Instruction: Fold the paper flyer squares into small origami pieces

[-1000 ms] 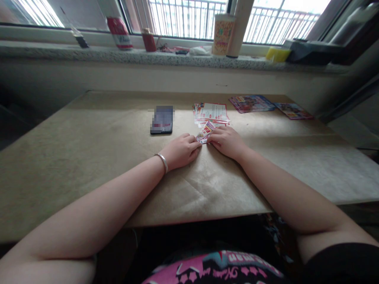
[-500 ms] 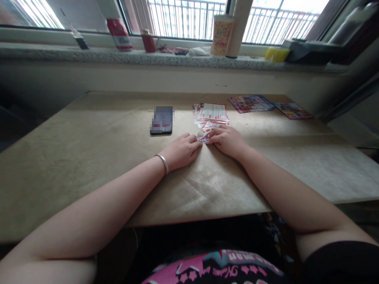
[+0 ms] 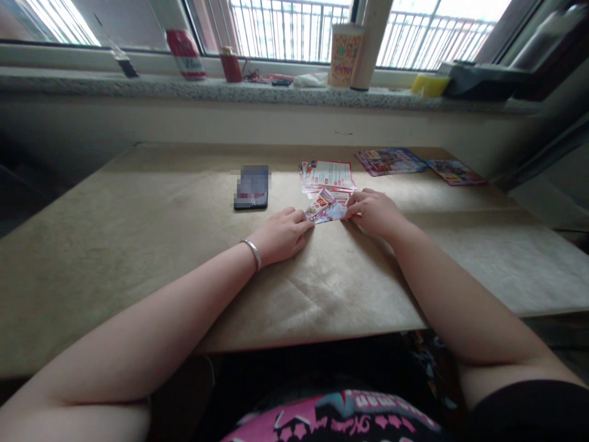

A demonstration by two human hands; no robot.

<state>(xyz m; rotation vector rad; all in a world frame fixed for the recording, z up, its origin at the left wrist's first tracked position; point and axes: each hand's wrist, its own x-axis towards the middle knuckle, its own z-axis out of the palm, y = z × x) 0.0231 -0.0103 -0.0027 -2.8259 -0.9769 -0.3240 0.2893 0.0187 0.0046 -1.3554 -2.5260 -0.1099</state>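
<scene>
A folded printed paper, colourful with a yellow number patch, lies on the table between my two hands. My left hand, with a silver bangle at the wrist, has its fingertips closed on the paper's left corner. At the right corner my right hand pinches the paper's edge between thumb and fingers. Just behind the paper, and partly covered by it, is a stack of white and red printed sheets. Left of that stack a dark phone lies flat, its screen blurred out.
Two piles of colourful leaflets, a larger one and a smaller one, lie at the table's back right. Along the windowsill stand a red can, a red bottle, a patterned paper cup and a yellow item.
My right hand has slid to the right along the folded paper to its right corner, uncovering more of its print. My left hand stays at the left corner.
</scene>
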